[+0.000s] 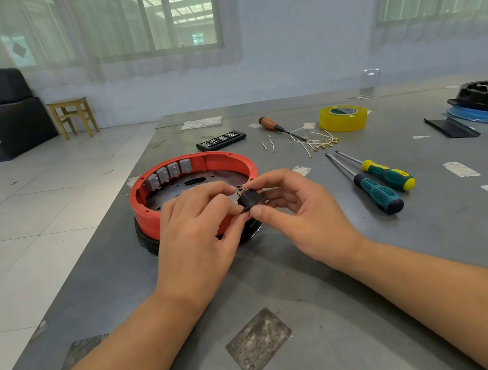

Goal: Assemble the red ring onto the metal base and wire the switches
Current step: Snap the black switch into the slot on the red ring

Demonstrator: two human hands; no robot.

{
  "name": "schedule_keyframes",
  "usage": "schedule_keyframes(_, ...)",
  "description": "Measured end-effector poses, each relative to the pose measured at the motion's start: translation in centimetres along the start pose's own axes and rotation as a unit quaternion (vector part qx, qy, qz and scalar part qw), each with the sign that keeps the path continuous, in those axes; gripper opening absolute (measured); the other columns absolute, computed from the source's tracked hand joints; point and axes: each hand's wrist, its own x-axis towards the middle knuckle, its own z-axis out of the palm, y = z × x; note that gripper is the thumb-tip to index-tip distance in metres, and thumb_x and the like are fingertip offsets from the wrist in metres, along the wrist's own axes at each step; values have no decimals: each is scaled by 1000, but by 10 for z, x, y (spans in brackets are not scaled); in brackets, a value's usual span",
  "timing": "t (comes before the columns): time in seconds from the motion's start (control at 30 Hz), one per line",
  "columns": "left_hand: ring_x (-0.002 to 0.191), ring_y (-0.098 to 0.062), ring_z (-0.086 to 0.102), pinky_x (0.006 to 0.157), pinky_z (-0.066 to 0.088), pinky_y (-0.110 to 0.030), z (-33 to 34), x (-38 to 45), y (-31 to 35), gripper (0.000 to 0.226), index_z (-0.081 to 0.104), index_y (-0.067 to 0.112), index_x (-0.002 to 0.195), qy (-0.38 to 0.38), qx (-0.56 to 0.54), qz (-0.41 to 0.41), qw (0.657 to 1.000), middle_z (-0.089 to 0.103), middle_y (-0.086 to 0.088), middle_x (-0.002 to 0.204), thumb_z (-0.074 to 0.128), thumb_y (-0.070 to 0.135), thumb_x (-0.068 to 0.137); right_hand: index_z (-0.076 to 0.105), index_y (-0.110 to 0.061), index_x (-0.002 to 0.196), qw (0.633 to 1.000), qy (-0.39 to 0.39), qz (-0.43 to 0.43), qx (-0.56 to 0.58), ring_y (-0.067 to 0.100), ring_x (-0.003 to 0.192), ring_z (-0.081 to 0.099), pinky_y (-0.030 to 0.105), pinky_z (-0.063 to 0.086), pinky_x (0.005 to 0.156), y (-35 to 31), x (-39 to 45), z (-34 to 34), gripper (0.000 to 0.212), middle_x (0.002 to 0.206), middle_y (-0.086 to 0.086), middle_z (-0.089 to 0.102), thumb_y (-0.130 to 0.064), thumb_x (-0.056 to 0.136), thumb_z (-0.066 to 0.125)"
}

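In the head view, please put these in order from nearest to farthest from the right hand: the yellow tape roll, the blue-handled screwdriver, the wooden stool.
From the right hand:
1. Blue-handled screwdriver, on the table just to its right.
2. Yellow tape roll, farther back on the table, to the right.
3. Wooden stool, on the floor beyond the table, far left.

Both forearms are bare to the frame's edge, and the hands [240, 216] wear no gloves, rings or watch.

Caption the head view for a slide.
Both hands pinch a black switch over the red ring.
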Motion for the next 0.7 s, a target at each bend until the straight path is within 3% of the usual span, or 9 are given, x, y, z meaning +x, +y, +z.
schedule_keyframes(0.17, 115, -20, 61, 97, 35, -36, -3, 2, -4, 17, 77, 26, 96, -20, 9, -26, 999, 69, 9, 118, 76, 40, 87, 74, -20, 116, 992, 19, -58, -111, 18, 98, 70, 27, 55, 90, 4, 3, -5, 26, 109, -7, 74, -13, 91, 77)
schedule_keyframes(0.27, 124, -14, 52, 104, 23, -32, -7, 3, -14, 38, 74, 35, 114, -48, 46, -94, 993, 66, 12, 124, 61, 61, 89, 77, -22, 112, 994, 58, -28, -91, 15, 99, 72, 26, 56, 90, 7, 7, -10, 22, 106, -9, 76, -14, 92, 76)
schedule_keyframes(0.33, 123, -15, 51, 103, 21, -34, -7, 3, -19, 45, 75, 37, 113, -83, 70, -120, 987, 70, 15, 119, 49, 67, 92, 77, -21, 110, 989, 69, -44, -121, 14, 100, 71, 24, 55, 90, 8, 10, -13, 21, 107, -11, 74, -11, 92, 76)
schedule_keyframes(0.53, 113, -9, 49, 99, 18, -34, -11, 4, -30, 45, 77, 38, 101, -105, 24, -97, 990, 68, 24, 94, 46, 69, 91, 78, -15, 109, 963, 75, -108, -236, 5, 97, 66, 20, 52, 87, 7, 22, -12, 17, 107, -5, 72, -13, 92, 75)
schedule_keyframes(0.63, 118, -9, 50, 105, 22, -36, -18, 6, -43, 44, 78, 36, 101, -129, -31, -69, 989, 64, 30, 99, 48, 66, 90, 79, -13, 106, 948, 73, -146, -275, 2, 98, 63, 13, 46, 90, 5, 27, -6, 15, 106, -2, 72, -14, 91, 76)
schedule_keyframes(0.7, 124, -16, 54, 112, 30, -46, -22, 9, -51, 44, 80, 30, 104, -156, -49, -50, 985, 68, 23, 105, 51, 61, 90, 79, -12, 105, 944, 66, -167, -275, 6, 100, 65, 12, 45, 92, 4, 28, -1, 14, 106, 1, 72, -14, 91, 76)
